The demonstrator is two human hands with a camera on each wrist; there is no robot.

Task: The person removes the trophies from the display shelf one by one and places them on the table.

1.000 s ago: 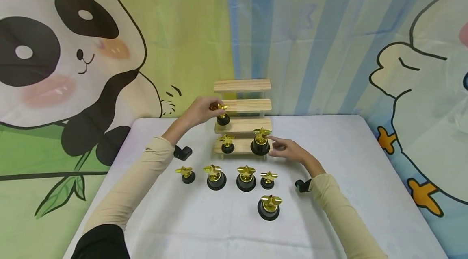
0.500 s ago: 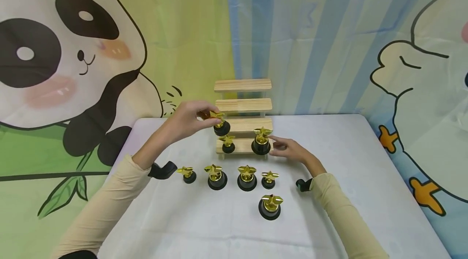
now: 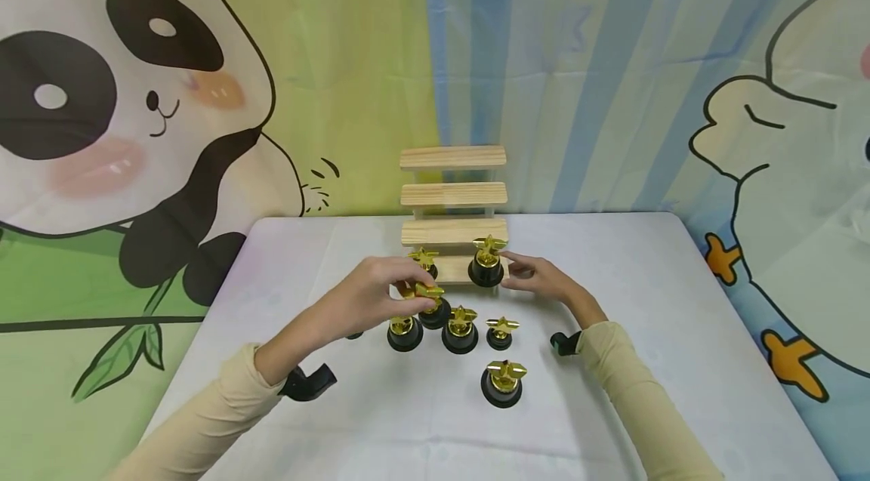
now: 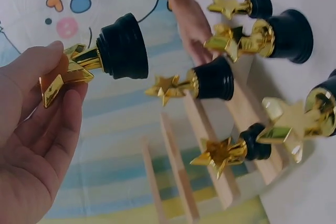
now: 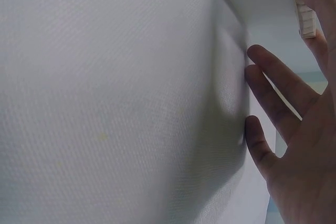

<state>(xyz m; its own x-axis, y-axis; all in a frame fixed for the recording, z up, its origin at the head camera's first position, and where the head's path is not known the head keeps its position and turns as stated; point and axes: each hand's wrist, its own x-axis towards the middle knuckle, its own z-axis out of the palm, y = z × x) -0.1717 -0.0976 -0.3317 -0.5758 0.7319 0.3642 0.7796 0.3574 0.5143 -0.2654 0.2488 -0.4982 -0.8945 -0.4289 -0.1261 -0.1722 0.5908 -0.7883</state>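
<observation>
My left hand [image 3: 370,292] pinches a trophy [image 4: 123,48] by its gold star; its black base points away from the fingers. In the head view this trophy hangs over the table, just in front of the wooden step shelf [image 3: 454,232]. On the lowest step stand a small star trophy [image 3: 425,257] at the left, partly behind my left hand, and a larger one [image 3: 485,269] at the right. My right hand [image 3: 537,281] rests beside the right end of that step, next to the larger trophy. In the right wrist view its fingers [image 5: 275,98] are spread and extended.
On the white table [image 3: 578,436] stand two large trophies [image 3: 405,335] side by side, a small trophy [image 3: 499,334] to their right and another large one [image 3: 503,384] nearer me. A further small trophy [image 3: 354,335] is mostly hidden by my left hand. A printed curtain [image 3: 584,88] hangs behind.
My left hand has lifted the trophy off the shelf's second step from the bottom and brought it down and towards me, over the table. My right hand stays in place.
</observation>
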